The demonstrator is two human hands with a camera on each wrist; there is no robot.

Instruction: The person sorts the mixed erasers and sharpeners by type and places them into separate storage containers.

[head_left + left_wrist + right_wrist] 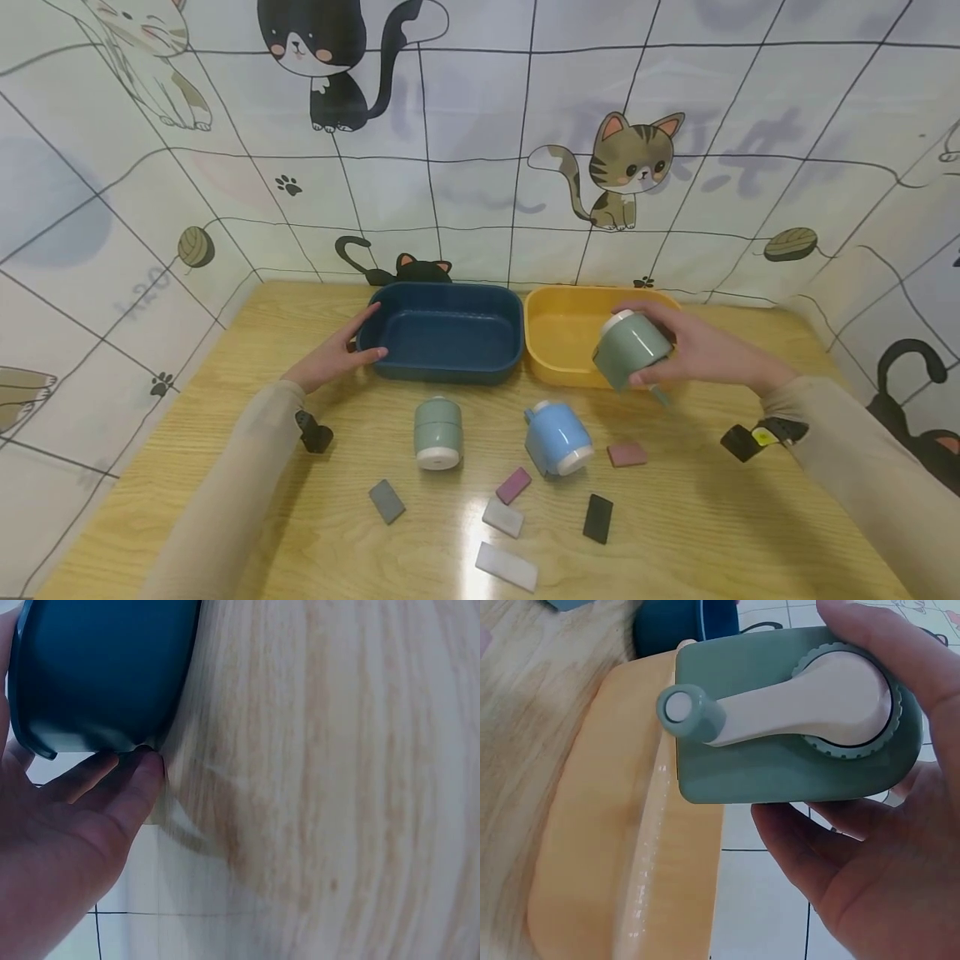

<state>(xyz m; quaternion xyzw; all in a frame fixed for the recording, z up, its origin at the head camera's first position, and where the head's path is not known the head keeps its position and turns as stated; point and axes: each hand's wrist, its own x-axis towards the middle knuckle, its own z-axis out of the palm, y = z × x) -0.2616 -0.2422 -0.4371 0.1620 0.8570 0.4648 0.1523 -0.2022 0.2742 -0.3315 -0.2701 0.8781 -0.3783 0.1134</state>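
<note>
At the far edge of the table (225,467), just before the cat-print backdrop (480,150), a blue tub (442,332) and a yellow tub (562,337) stand side by side, touching or nearly so. The left hand (333,354) rests against the blue tub's left end, fingers fairly straight along its wall and thumb at the rim; the left wrist view shows the fingertips (142,769) pressed to the tub's lower corner where it meets the tabletop. The right hand (686,346) grips a green sharpener (630,350), fingers and thumb curled round its body, holding it in the air over the yellow tub's front right part. The right wrist view shows its white crank (795,705) facing the camera, with the yellow tub below it.

Near the middle of the table a second green sharpener (438,432) stands on end, and a blue sharpener (557,437) lies tilted just to its right. Toward the near edge small flat blocks are scattered, well apart from one another: a grey one (386,501), a purple one (513,485), a pink one (626,454), a black one (597,518) and two whitish ones (502,517) (507,567). A wrist-worn camera shows on each sleeve.
</note>
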